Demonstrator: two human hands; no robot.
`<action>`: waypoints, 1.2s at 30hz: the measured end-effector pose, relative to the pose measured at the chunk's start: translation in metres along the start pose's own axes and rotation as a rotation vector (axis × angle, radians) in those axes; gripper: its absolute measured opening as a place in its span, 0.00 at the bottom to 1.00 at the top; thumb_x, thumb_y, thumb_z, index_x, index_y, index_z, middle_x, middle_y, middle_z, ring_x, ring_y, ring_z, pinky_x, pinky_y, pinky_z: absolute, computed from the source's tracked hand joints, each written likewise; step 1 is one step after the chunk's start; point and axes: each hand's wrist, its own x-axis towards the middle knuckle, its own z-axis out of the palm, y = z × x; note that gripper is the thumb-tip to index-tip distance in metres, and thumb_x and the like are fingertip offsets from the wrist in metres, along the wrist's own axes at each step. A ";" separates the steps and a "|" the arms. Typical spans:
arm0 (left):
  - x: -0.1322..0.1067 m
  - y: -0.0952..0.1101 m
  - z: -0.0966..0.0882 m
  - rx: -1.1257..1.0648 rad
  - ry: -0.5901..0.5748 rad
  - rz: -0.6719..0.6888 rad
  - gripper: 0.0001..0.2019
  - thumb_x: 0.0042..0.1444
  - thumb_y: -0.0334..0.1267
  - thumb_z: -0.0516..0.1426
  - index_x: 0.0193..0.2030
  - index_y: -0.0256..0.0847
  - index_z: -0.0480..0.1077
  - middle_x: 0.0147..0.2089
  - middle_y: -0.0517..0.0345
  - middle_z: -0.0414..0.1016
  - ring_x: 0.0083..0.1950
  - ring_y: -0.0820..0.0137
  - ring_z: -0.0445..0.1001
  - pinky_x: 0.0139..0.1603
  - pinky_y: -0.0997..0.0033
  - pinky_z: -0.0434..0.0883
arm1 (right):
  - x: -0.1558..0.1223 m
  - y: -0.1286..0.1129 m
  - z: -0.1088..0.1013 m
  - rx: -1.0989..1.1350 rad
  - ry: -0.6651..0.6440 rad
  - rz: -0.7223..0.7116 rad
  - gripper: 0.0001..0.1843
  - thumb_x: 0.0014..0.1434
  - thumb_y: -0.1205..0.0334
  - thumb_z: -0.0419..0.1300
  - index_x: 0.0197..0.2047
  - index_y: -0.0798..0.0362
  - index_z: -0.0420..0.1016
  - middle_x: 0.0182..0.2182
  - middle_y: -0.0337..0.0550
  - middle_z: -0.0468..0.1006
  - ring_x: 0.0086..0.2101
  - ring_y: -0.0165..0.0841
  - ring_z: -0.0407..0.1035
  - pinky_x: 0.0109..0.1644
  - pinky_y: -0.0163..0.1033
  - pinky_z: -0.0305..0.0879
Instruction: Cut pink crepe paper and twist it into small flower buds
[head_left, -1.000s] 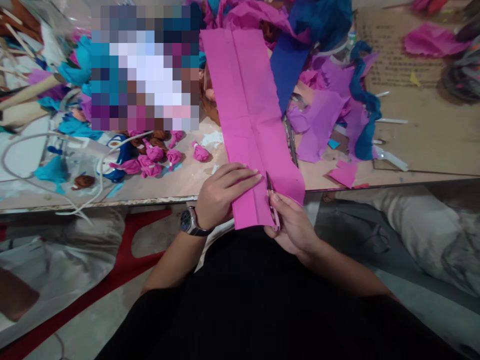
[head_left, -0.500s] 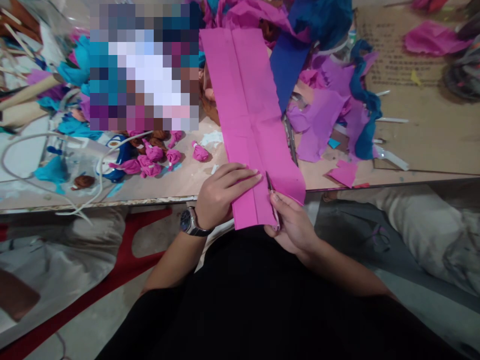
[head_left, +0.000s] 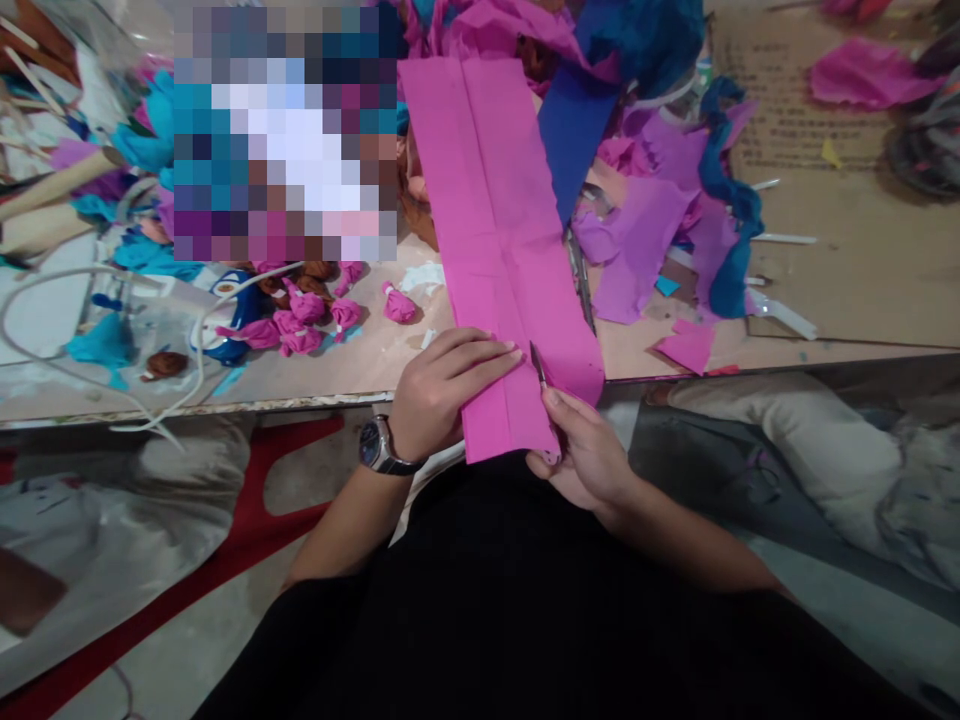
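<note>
A long strip of pink crepe paper [head_left: 495, 210] with a crease along it lies on the table, its near end hanging past the front edge. My left hand [head_left: 442, 390], a watch on its wrist, holds the strip from the left side. Its fingers lie across the top and the thumb is hidden. In my right hand [head_left: 589, 445] is a pair of scissors [head_left: 539, 366], closed round the handles, which are mostly covered. The dark blade tip shows on the pink paper, pointing away from me. Right of the blade the paper curls over the table edge.
Several pink wrapped bundles [head_left: 300, 330] and a white cable [head_left: 196, 370] lie at left. Purple paper scraps [head_left: 645, 230], blue paper [head_left: 574, 140] and a cardboard sheet [head_left: 847, 250] lie at right. A person's legs [head_left: 817, 420] are right of me. A blurred patch covers the back left.
The paper's curled right side has drawn slightly inward, and its near end by the scissors has shifted a little. Both hands stay almost in place.
</note>
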 end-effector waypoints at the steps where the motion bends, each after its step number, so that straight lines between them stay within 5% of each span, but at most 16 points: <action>1: 0.000 0.000 0.000 0.000 -0.003 -0.002 0.23 0.73 0.32 0.59 0.72 0.49 0.74 0.62 0.50 0.84 0.63 0.57 0.79 0.66 0.49 0.79 | 0.000 0.000 -0.001 0.000 -0.006 -0.002 0.22 0.59 0.45 0.77 0.34 0.51 0.74 0.18 0.29 0.67 0.16 0.23 0.56 0.17 0.28 0.59; 17: -0.005 0.006 0.000 -0.007 -0.008 0.009 0.22 0.74 0.33 0.58 0.72 0.47 0.74 0.61 0.49 0.84 0.63 0.57 0.79 0.65 0.49 0.79 | 0.004 0.003 -0.004 -0.053 0.114 -0.034 0.23 0.58 0.43 0.77 0.37 0.52 0.76 0.19 0.29 0.69 0.15 0.24 0.59 0.14 0.29 0.59; 36: -0.006 0.005 0.000 -0.009 -0.015 0.018 0.21 0.74 0.35 0.58 0.72 0.46 0.74 0.61 0.47 0.84 0.63 0.56 0.79 0.64 0.48 0.80 | 0.006 0.002 -0.001 -0.080 0.069 -0.054 0.21 0.57 0.44 0.77 0.34 0.50 0.76 0.18 0.29 0.68 0.15 0.25 0.58 0.15 0.32 0.58</action>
